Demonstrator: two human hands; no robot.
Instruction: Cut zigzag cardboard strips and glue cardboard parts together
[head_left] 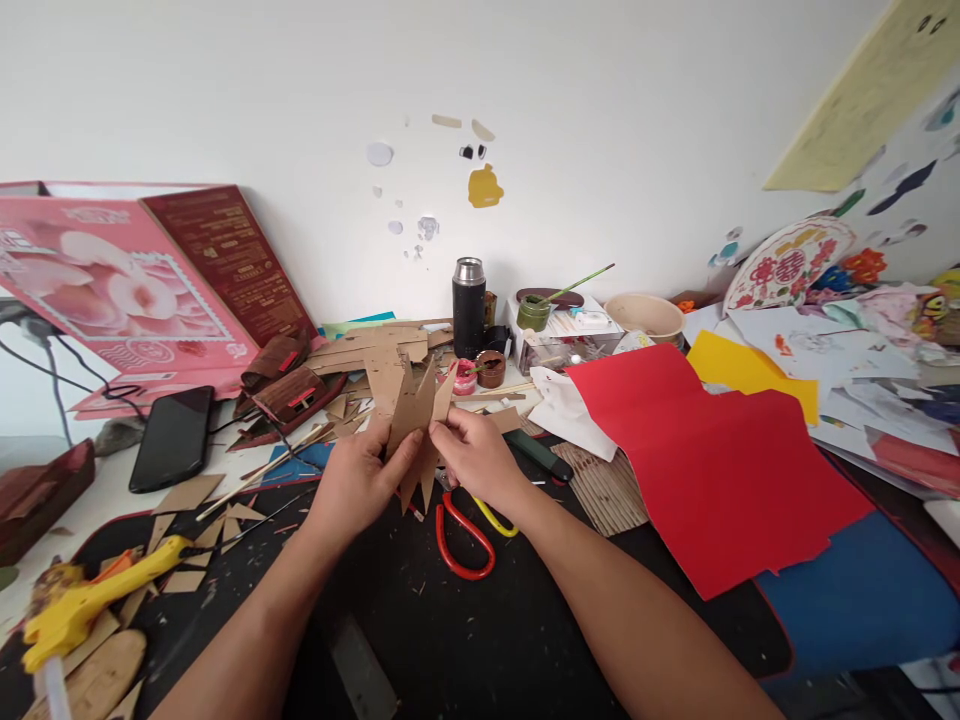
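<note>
Pointed pieces of brown cardboard (411, 405) stand up between my two hands, over the middle of the dark mat. My left hand (360, 470) is closed on them from the left, thumb pressed on the front face. From the right, my right hand (480, 455) pinches a narrow pointed strip (444, 395) at the edge of the same pieces. Whether the pieces are joined cannot be made out. Just below my right hand lie red-handled scissors (465, 545), their blades partly hidden. A yellow handle (495, 517) shows beside them.
A yellow glue gun (105, 600) lies at left among cardboard scraps, near a black phone (172, 437). Behind my hands stand a black flask (469, 310) and small paint jars (491, 370). Red paper (720, 460) covers the right side. A dark green cutter (538, 455) lies nearer.
</note>
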